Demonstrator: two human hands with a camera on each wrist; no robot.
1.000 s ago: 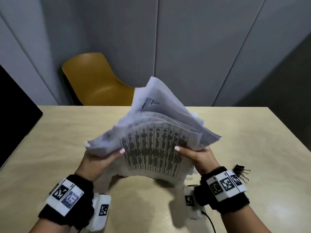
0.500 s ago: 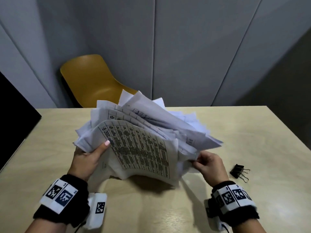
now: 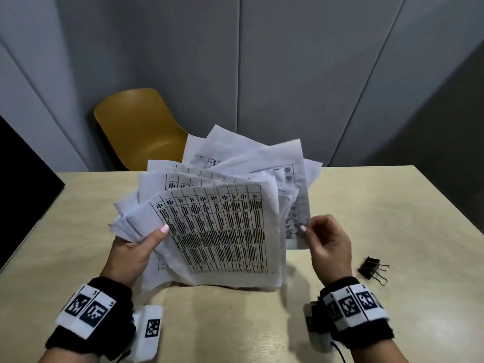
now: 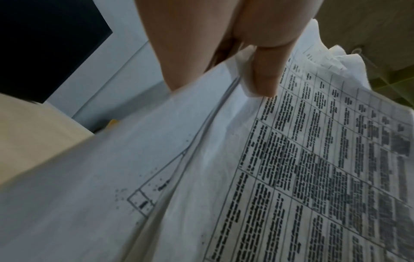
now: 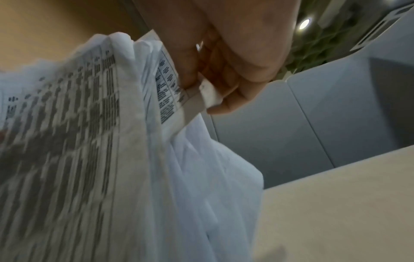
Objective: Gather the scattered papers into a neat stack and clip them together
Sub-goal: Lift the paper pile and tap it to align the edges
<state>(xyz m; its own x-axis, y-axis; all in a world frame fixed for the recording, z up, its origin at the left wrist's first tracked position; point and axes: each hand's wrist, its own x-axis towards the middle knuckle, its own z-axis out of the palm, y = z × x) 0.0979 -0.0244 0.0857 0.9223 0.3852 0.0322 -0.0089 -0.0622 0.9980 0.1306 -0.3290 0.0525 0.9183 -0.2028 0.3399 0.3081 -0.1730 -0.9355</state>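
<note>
A loose, uneven bundle of white papers (image 3: 220, 226) printed with tables stands on its lower edge on the table, fanned out at the top. My left hand (image 3: 138, 247) grips its left side, thumb on the front sheet (image 4: 313, 159). My right hand (image 3: 327, 239) pinches the edge of one sheet (image 5: 192, 95) at the bundle's right side. A black binder clip (image 3: 370, 268) lies on the table just right of my right hand, untouched.
The light wooden table (image 3: 392, 218) extends right to its edge. A yellow chair (image 3: 138, 127) stands behind the far edge, before grey wall panels. A black panel (image 3: 18, 179) rises at the left.
The bundle has swung upright and now rests on its bottom edge. My right hand has shifted up to pinch a sheet at the right side; my left hand keeps its grip.
</note>
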